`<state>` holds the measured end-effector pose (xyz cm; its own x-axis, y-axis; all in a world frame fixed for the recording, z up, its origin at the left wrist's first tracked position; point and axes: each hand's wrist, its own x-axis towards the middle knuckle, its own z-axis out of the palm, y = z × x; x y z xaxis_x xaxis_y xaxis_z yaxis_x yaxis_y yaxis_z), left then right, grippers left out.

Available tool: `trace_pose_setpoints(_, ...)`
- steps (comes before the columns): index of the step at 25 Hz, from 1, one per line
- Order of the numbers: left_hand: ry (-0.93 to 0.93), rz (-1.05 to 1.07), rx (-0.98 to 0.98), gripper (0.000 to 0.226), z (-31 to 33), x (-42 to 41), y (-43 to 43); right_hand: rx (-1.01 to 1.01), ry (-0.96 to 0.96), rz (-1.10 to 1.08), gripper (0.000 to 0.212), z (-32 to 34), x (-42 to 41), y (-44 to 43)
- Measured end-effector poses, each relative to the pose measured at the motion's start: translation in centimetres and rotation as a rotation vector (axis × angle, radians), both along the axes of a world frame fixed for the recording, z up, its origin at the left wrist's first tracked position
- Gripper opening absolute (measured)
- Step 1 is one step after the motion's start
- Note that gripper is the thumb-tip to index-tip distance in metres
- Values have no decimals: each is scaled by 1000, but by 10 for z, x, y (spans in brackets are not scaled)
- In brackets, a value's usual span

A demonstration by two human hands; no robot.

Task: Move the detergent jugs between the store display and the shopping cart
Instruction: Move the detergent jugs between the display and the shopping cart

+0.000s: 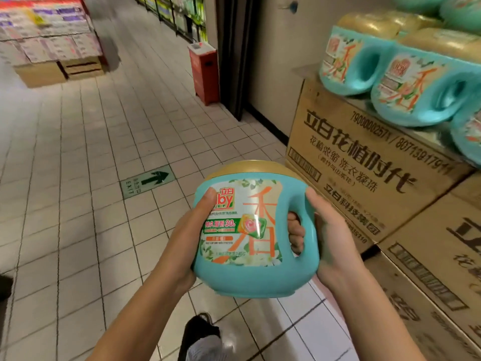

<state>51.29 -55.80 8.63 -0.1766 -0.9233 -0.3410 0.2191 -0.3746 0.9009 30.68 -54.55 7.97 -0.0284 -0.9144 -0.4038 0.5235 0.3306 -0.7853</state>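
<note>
Both grips grasping one teal jug (pixel 247 230) — left hand (pixel 191 230) on its side, right hand (pixel 331 238) through handle; display jugs (pixel 416 100) at 2 o'clock.

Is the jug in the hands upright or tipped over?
Upright: the jug has its gold lid on top, label readable, held between left hand and right hand.

Teal jug (pixel 250 230) — between left hand (pixel 190 230), right hand (pixel 330 238)
</note>
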Motion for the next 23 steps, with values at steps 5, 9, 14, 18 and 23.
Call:
trace_pose_setpoints(5,1,-197,-63,41,22,14,-117,-69,-61,-201,32,19,20,-74)
trace_pose_setpoints(9,-4,-342,-84,59,36,-3,-188,-136,-82,-339,35,41,10,-116)
trace_pose_setpoints(14,59,-503,-137,65,57,-59,-272,-222,8,-500,38,67,-28,-168)
trace_pose_setpoints(18,98,-572,-253,96,85,-110,-337,-353,64,-576,43,94,-67,-214)
trace_pose_setpoints(23,150,-650,-462,111,127,-160,-399,-511,163,-599,45,145,-106,-261)
